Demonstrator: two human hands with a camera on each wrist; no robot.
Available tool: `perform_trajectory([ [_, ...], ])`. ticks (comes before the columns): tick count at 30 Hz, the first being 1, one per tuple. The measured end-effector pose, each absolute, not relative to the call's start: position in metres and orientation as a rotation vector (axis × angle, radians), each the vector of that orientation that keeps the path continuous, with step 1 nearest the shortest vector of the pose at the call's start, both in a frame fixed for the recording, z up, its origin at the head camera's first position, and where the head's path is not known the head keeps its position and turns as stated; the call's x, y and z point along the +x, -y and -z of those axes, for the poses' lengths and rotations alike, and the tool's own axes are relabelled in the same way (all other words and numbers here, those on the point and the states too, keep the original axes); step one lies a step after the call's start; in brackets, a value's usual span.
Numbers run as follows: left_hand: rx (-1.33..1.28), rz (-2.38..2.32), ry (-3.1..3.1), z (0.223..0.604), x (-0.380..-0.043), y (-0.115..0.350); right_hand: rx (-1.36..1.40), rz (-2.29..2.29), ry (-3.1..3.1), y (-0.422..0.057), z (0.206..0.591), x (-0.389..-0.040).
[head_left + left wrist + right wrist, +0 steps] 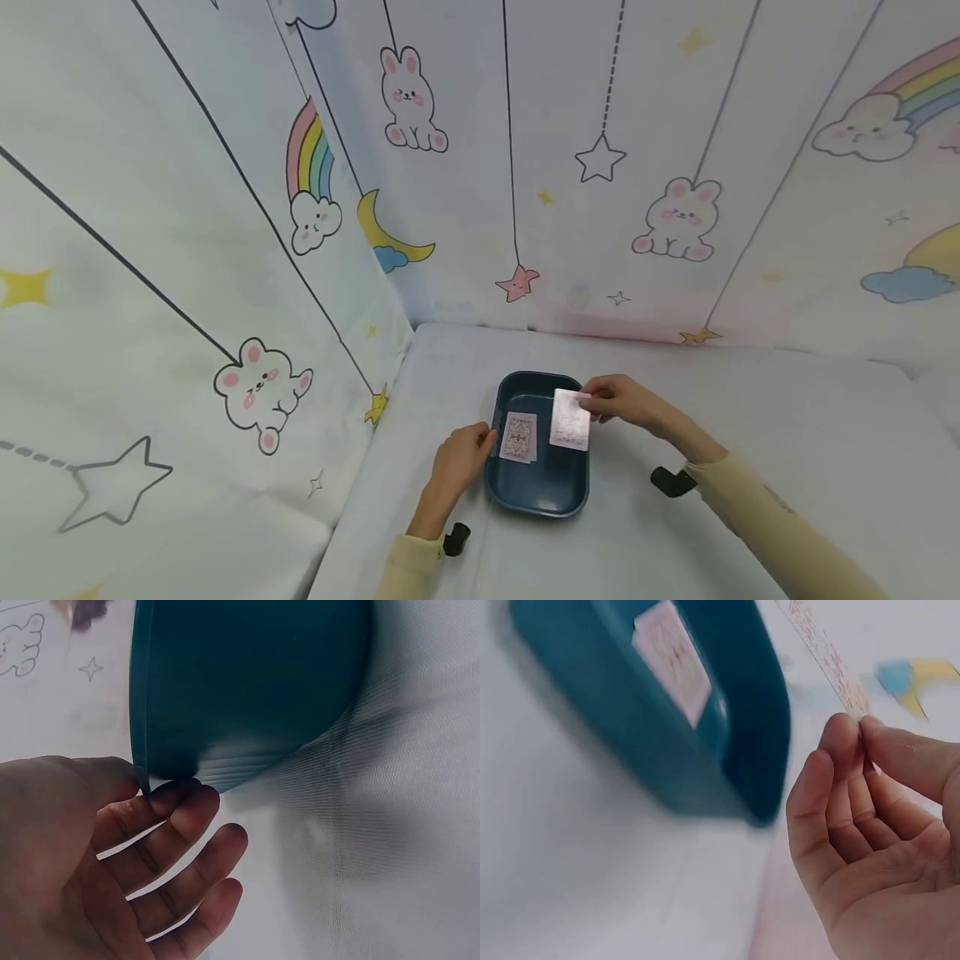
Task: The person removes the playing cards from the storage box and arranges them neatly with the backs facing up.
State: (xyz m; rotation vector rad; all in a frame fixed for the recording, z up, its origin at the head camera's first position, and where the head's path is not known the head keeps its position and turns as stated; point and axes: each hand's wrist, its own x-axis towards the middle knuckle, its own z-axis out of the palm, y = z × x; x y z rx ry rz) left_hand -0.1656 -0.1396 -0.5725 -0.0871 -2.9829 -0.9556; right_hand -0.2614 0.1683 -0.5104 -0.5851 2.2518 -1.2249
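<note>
A dark teal tray [540, 492] with rounded corners lies on the white cloth. My left hand [465, 454] pinches its left rim between thumb and fingertips, the other fingers loosely bent below, as the left wrist view shows on the tray wall [247, 682]. Inside, toward the left, patterned playing cards [517, 437] overlap one another, backs up. Above the tray's right side, my right hand [618, 402] pinches a playing card [570, 421] by its edge between thumb and forefinger. In the right wrist view that card [825, 656] appears nearly edge-on, above the thumb tip.
White cloth [787, 467] covers the table around the tray. Behind and to the left stand fabric walls [480, 208] printed with rabbits, stars and rainbows. Black wrist devices [673, 482] sit by both sleeve cuffs.
</note>
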Motion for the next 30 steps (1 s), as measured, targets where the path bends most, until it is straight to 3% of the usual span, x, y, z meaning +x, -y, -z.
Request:
perform_trajectory([
  [9, -0.078, 0.936, 2.987, 0.573, -0.165, 0.143, -0.372, 1.255, -2.290, -0.246, 0.549, -0.246],
  [16, -0.104, 0.948, 2.997, 0.575, -0.166, 0.139, -0.361, 1.151, -2.387, -0.246, 0.588, -0.233],
  [30, -0.082, 0.946, 3.018, 0.571, -0.166, 0.137, -0.445, 0.976, -2.711, -0.228, 0.611, -0.220],
])
